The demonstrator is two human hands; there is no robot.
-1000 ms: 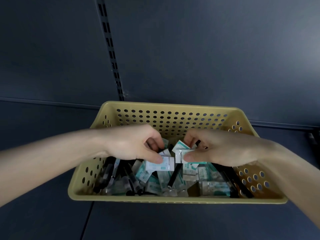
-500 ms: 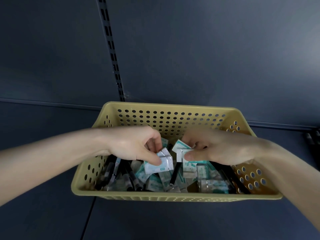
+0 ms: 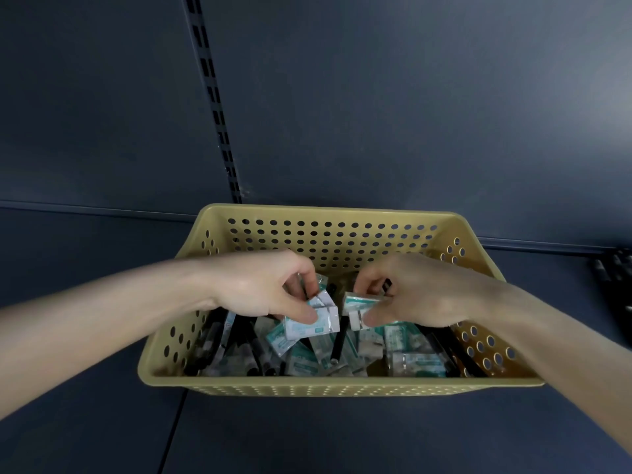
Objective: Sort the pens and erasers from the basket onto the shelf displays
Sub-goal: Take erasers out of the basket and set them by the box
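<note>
A tan perforated basket (image 3: pixel 337 384) sits on the dark shelf, filled with wrapped white-and-teal erasers (image 3: pixel 415 362) and black pens (image 3: pixel 337 343). Both of my hands reach into it. My left hand (image 3: pixel 263 289) pinches a small bunch of wrapped erasers (image 3: pixel 316 323) between thumb and fingers, lifted just above the pile. My right hand (image 3: pixel 410 295) pinches another bunch of wrapped erasers (image 3: pixel 359 304) close beside it. The two bunches are a small gap apart.
A dark shelf surface (image 3: pixel 307 436) lies in front of the basket, and a dark back panel with a slotted upright (image 3: pixel 215 107) stands behind it. Dark items (image 3: pixel 615 278) lie at the far right edge of the shelf.
Both hands have lifted their erasers slightly out of the pile and drawn a little apart. The left bunch has tilted.
</note>
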